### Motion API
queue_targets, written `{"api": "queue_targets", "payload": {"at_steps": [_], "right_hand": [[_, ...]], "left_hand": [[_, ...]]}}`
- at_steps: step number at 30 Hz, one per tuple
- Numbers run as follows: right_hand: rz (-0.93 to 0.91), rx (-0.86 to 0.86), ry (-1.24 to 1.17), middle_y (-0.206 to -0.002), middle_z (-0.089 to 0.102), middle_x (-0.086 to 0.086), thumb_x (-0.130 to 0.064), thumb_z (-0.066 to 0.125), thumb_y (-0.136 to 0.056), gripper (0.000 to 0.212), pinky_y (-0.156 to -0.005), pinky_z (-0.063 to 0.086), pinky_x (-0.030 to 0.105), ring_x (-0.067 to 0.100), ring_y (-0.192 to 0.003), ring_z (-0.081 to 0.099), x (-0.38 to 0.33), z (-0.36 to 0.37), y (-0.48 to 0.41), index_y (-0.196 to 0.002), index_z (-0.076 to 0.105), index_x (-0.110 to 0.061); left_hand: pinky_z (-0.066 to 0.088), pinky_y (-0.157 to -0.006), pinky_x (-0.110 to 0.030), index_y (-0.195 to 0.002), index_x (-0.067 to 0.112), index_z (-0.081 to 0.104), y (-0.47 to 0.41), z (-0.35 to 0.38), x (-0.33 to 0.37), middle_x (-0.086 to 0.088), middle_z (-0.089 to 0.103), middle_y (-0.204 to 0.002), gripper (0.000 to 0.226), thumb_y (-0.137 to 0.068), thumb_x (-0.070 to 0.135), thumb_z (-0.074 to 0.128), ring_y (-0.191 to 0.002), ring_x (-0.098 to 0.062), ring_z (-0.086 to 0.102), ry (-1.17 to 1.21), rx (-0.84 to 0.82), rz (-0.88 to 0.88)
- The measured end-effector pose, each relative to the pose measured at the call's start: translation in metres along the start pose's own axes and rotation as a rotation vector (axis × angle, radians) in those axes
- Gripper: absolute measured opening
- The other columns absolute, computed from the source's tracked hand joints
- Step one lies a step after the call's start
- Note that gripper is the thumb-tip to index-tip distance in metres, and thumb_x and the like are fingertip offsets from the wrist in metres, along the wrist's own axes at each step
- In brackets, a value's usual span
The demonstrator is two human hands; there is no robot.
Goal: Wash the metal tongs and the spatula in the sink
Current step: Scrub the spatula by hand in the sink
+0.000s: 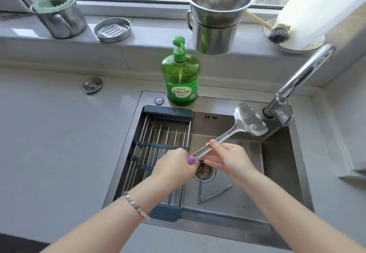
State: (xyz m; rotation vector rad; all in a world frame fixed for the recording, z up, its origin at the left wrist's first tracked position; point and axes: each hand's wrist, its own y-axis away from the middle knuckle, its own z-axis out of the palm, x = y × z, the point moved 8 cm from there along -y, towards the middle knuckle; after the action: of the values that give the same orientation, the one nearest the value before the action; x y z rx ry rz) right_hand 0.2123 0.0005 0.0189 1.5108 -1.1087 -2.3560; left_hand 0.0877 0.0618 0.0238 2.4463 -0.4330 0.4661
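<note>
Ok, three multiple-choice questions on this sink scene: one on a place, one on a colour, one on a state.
1. Where are the tongs?
A) on the drying rack
B) on the sink floor by the drain
C) on the windowsill

2. What colour is the soap bottle?
A) green
B) blue
C) white

3. How is the spatula?
A) lying flat
B) held by both hands
C) hanging on the tap

Answers:
1. B, they lie beside the drain.
2. A, the whole bottle is green.
3. B, the left hand and right hand grip its handle.
</note>
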Motion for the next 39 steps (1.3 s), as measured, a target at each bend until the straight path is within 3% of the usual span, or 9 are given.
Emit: {"api": "queue_targets", "payload": {"at_steps": [4, 6, 8, 10, 13, 17, 23, 32, 39], "right_hand": [[0.153, -0.034, 0.536, -0.058, 0.066, 0.009, -0.025, 0.043, -0.099, 0.038, -0.044, 0.052, 0.019, 0.012, -0.044, 0.065, -0.019, -0.013, -0.012, -0.075, 0.060, -0.001], [0.047, -0.002, 0.587, -0.054, 0.064, 0.005, -0.021, 0.045, -0.099, 0.036, -0.041, 0.049, 0.015, 0.006, -0.038, 0.060, -0.056, -0.006, -0.022, -0.072, 0.061, -0.004], [-0.096, 0.030, 0.485, -0.061, 0.065, 0.005, -0.021, 0.049, -0.097, 0.029, -0.043, 0.049, 0.012, 0.003, -0.040, 0.059, -0.104, 0.007, -0.036, -0.076, 0.062, -0.005], [-0.126, -0.009, 0.322, -0.074, 0.064, 0.007, -0.024, 0.053, -0.094, 0.025, -0.049, 0.052, 0.012, 0.005, -0.050, 0.062, -0.140, 0.029, -0.054, -0.081, 0.060, -0.004], [-0.031, -0.077, 0.207, -0.082, 0.062, 0.011, -0.034, 0.056, -0.092, 0.035, -0.054, 0.056, 0.017, 0.012, -0.065, 0.062, -0.167, 0.068, -0.081, -0.086, 0.056, 0.001], [0.070, -0.112, 0.221, -0.090, 0.060, 0.014, -0.042, 0.056, -0.090, 0.049, -0.059, 0.057, 0.019, 0.014, -0.068, 0.064, -0.180, 0.106, -0.107, -0.088, 0.053, 0.006], [0.127, -0.123, 0.116, -0.060, 0.054, 0.000, -0.032, 0.057, -0.091, 0.032, -0.039, 0.048, 0.011, 0.005, -0.032, 0.051, -0.193, 0.126, -0.123, -0.074, 0.055, -0.005], [0.167, -0.170, -0.098, -0.059, 0.055, 0.004, -0.024, 0.057, -0.092, 0.028, -0.036, 0.046, 0.014, 0.010, -0.034, 0.054, -0.186, 0.130, -0.129, -0.075, 0.057, -0.002], [0.221, -0.169, -0.157, -0.041, 0.054, 0.001, -0.031, 0.056, -0.091, 0.032, -0.029, 0.038, 0.011, 0.007, -0.030, 0.052, -0.175, 0.132, -0.133, -0.071, 0.054, -0.006]], "left_hand": [[0.043, -0.049, -0.022, -0.088, 0.008, 0.062, -0.011, 0.004, -0.017, 0.000, 0.052, -0.060, 0.032, -0.088, 0.039, 0.052, -0.051, -0.020, 0.051, 0.037, -0.174, -0.044], [0.040, -0.046, -0.020, -0.093, 0.005, 0.063, -0.016, 0.002, -0.021, -0.001, 0.050, -0.057, 0.035, -0.089, 0.039, 0.052, -0.046, -0.018, 0.048, -0.001, -0.247, -0.028], [0.038, -0.047, -0.021, -0.093, 0.005, 0.063, -0.022, -0.006, -0.021, 0.000, 0.049, -0.058, 0.035, -0.089, 0.039, 0.053, -0.047, -0.016, 0.046, -0.080, -0.244, 0.007], [0.039, -0.050, -0.022, -0.092, 0.008, 0.063, -0.029, -0.015, -0.017, 0.002, 0.048, -0.058, 0.032, -0.088, 0.038, 0.053, -0.049, -0.015, 0.046, -0.138, -0.229, 0.033], [0.043, -0.056, -0.025, -0.087, 0.011, 0.059, -0.039, -0.027, -0.011, 0.003, 0.048, -0.060, 0.028, -0.088, 0.039, 0.052, -0.054, -0.016, 0.049, -0.205, -0.182, 0.061], [0.048, -0.065, -0.030, -0.092, 0.011, 0.059, -0.049, -0.035, -0.010, 0.003, 0.048, -0.065, 0.030, -0.090, 0.040, 0.050, -0.063, -0.019, 0.050, -0.186, -0.141, 0.071], [0.044, -0.060, -0.027, -0.094, 0.011, 0.062, -0.058, -0.043, -0.019, 0.002, 0.051, -0.064, 0.032, -0.090, 0.040, 0.051, -0.060, -0.018, 0.051, -0.125, -0.127, 0.065], [0.044, -0.059, -0.027, -0.095, 0.013, 0.061, -0.069, -0.042, -0.029, 0.003, 0.051, -0.066, 0.030, -0.090, 0.041, 0.050, -0.061, -0.017, 0.051, -0.123, -0.128, 0.048], [0.043, -0.057, -0.026, -0.098, 0.012, 0.061, -0.072, -0.044, -0.030, 0.003, 0.051, -0.066, 0.031, -0.090, 0.040, 0.051, -0.061, -0.017, 0.050, -0.082, -0.126, 0.033]]}}
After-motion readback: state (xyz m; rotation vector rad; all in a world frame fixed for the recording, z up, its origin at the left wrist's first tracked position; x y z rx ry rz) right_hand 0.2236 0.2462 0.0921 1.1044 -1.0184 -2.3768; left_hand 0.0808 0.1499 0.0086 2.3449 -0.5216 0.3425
